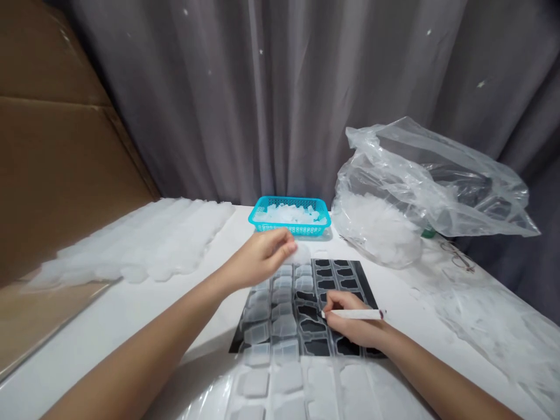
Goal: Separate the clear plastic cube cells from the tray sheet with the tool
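My left hand [269,254] is closed in a pinch on a translucent white plastic piece [301,254], above the far edge of a black sheet [366,280]. Wrapped in the fingers of my right hand [352,326] is a white pen-like stick [361,314] with a dark end. Under both hands lies a clear plastic sheet [321,329] with rows of shaped compartments, partly over the black sheet. Frosted white pieces [285,325] fill its left columns. The compartments near my right hand show black through them.
A blue basket [289,229] of white pieces stands at the back. Stacked frosted sheets [144,242] lie left, beside a cardboard box [65,157]. On the right are a clear bag [380,224] of white pieces and loose clear plastic [494,326]. A grey curtain [280,99] hangs behind.
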Tool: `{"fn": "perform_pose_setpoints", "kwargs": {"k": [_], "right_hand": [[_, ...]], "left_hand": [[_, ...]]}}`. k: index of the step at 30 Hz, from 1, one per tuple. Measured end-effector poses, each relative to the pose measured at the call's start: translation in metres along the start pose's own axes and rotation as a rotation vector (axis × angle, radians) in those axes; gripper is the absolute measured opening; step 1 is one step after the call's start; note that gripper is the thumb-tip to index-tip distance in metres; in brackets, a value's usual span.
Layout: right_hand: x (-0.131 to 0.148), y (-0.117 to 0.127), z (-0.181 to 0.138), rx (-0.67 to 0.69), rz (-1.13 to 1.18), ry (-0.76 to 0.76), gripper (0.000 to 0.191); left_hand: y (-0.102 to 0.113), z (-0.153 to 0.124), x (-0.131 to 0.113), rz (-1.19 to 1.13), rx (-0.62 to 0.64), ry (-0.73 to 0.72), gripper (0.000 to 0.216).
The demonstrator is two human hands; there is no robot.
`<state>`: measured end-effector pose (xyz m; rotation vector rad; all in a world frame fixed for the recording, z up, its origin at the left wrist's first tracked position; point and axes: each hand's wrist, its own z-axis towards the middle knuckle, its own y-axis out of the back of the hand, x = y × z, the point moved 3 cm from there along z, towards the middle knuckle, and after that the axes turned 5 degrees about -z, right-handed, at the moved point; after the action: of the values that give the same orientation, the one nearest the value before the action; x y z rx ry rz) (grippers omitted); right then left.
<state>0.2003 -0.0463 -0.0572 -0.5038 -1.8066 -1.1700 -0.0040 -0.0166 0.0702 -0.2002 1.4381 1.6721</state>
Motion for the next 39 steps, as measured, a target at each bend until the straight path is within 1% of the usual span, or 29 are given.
{"fn": "perform_pose_setpoints", "kwargs": {"k": [2, 4, 6, 7, 9, 11, 14, 16, 19, 22, 24, 26, 28, 30, 32, 33, 35, 37, 39], "right_hand": [[0.000, -0.001, 0.000, 0.006, -0.004, -0.030, 0.003], [0.001, 0.000, 0.001, 0.013, -0.004, -0.054, 0.003], [0.002, 0.001, 0.002, 0.014, -0.002, -0.055, 0.003], [0.003, 0.001, 0.002, 0.012, -0.002, -0.048, 0.003], [0.004, 0.002, 0.002, 0.014, 0.001, -0.036, 0.004], [0.003, 0.003, 0.002, 0.025, 0.002, -0.022, 0.005], [0.004, 0.003, 0.002, 0.025, -0.014, 0.025, 0.005], [0.006, 0.004, 0.001, 0.023, -0.031, 0.055, 0.004], [0.010, 0.004, -0.001, 0.031, -0.051, 0.067, 0.004], [0.015, 0.003, -0.006, 0.050, -0.075, 0.065, 0.007], [0.018, 0.002, -0.010, 0.068, -0.072, 0.054, 0.008], [0.018, 0.003, -0.012, 0.064, -0.047, 0.028, 0.009], [0.016, 0.008, -0.011, -0.008, -0.027, -0.001, 0.010], [0.014, 0.015, -0.004, -0.138, -0.014, -0.025, 0.011], [0.010, 0.021, 0.006, -0.250, 0.003, -0.058, 0.012], [0.008, 0.022, 0.012, -0.277, 0.014, -0.080, 0.012], [0.005, 0.022, 0.024, -0.271, 0.030, -0.122, 0.011], [0.003, 0.019, 0.034, -0.241, 0.037, -0.146, 0.010], [0.002, 0.017, 0.041, -0.229, 0.048, -0.155, 0.010]], "left_hand": [[0.005, 0.014, 0.038, 0.065, -0.185, 0.111, 0.029], [0.012, 0.032, 0.079, 0.111, -0.383, 0.270, 0.028], [0.019, 0.054, 0.111, 0.145, -0.447, 0.318, 0.029], [0.023, 0.065, 0.122, 0.163, -0.475, 0.327, 0.030], [0.029, 0.088, 0.135, 0.209, -0.500, 0.327, 0.030], [0.031, 0.110, 0.140, 0.267, -0.473, 0.311, 0.029], [0.024, 0.133, 0.142, 0.369, -0.352, 0.268, 0.025], [0.016, 0.141, 0.142, 0.439, -0.247, 0.234, 0.024], [0.011, 0.143, 0.139, 0.546, -0.078, 0.181, 0.029], [0.017, 0.142, 0.134, 0.658, 0.064, 0.133, 0.034], [0.024, 0.142, 0.129, 0.728, 0.125, 0.112, 0.034], [0.029, 0.141, 0.123, 0.789, 0.154, 0.092, 0.033], [0.028, 0.138, 0.115, 0.833, 0.153, 0.066, 0.032], [0.018, 0.130, 0.103, 0.861, 0.130, 0.031, 0.032], [-0.002, 0.116, 0.088, 0.825, 0.147, -0.058, 0.033], [-0.014, 0.107, 0.078, 0.754, 0.200, -0.149, 0.032], [-0.040, 0.086, 0.061, 0.526, 0.407, -0.333, 0.028], [-0.057, 0.068, 0.050, 0.374, 0.548, -0.408, 0.022], [-0.065, 0.056, 0.046, 0.306, 0.624, -0.414, 0.018]]}}
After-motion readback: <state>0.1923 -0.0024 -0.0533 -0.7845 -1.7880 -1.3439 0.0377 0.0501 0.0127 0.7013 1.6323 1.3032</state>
